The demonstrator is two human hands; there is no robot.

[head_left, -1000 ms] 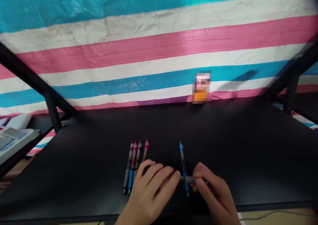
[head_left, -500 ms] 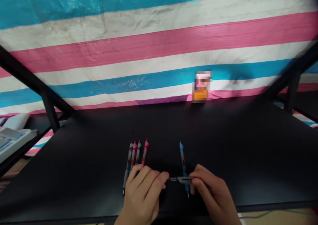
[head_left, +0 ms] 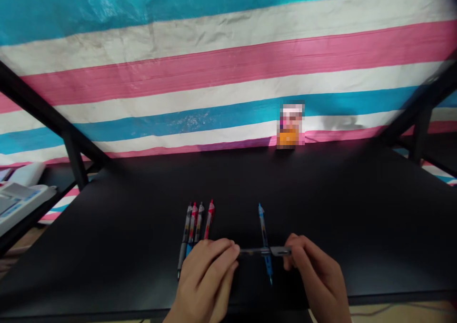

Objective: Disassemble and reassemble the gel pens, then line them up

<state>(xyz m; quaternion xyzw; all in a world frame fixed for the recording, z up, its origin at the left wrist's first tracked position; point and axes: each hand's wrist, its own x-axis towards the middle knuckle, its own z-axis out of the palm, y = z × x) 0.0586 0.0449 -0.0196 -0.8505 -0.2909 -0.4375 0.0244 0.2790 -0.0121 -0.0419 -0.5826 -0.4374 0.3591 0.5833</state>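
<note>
Watching remotely, I'm logging a makeshift desk corner, probably a home room: black tabletop (head_left: 321, 194) on dark metal legs (head_left: 74, 161), striped plastic tarpaulin (head_left: 228, 75) hanging behind

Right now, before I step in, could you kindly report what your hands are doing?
Left hand, right hand on grey pen, crosswise above blue pen. Four more pens beside left hand.

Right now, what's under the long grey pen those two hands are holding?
A slim blue pen lies under the grey pen, crossing it on the black tabletop. The grey pen covers a short middle stretch of the blue pen, so that bit cannot be seen.
</note>
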